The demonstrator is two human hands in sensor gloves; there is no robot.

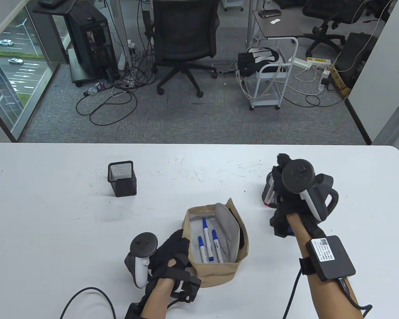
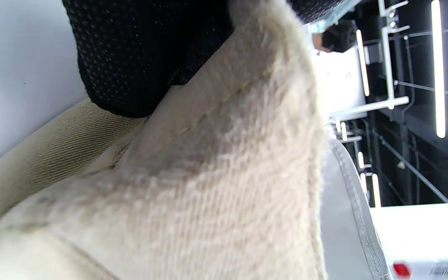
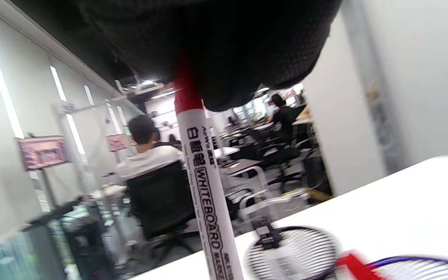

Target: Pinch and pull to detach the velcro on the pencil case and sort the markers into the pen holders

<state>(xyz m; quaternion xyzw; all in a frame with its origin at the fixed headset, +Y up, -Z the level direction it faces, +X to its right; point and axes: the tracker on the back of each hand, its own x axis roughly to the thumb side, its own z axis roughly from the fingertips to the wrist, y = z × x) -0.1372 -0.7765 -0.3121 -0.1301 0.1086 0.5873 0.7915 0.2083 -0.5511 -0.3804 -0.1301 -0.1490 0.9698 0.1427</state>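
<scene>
The tan pencil case (image 1: 219, 269) lies with its flap back, and three blue-capped markers (image 1: 207, 241) rest on its grey lining. My left hand (image 1: 177, 251) grips the case's near-left rim; up close its gloved fingers (image 2: 130, 58) press on the tan fabric (image 2: 216, 175). My right hand (image 1: 279, 189) hovers over the right pen holder (image 1: 268, 191), mostly hiding it. It pinches a red-capped whiteboard marker (image 3: 204, 175) by the cap, upright above the holder's mesh rim (image 3: 290, 249). Another red marker (image 3: 350, 264) sits in that holder. The left pen holder (image 1: 122, 178) is a black mesh cup.
The white table (image 1: 53, 232) runs to its far edge past both holders. A black cable (image 1: 86, 295) loops on it at the near left. Office chairs, a cart and floor cables lie beyond the table.
</scene>
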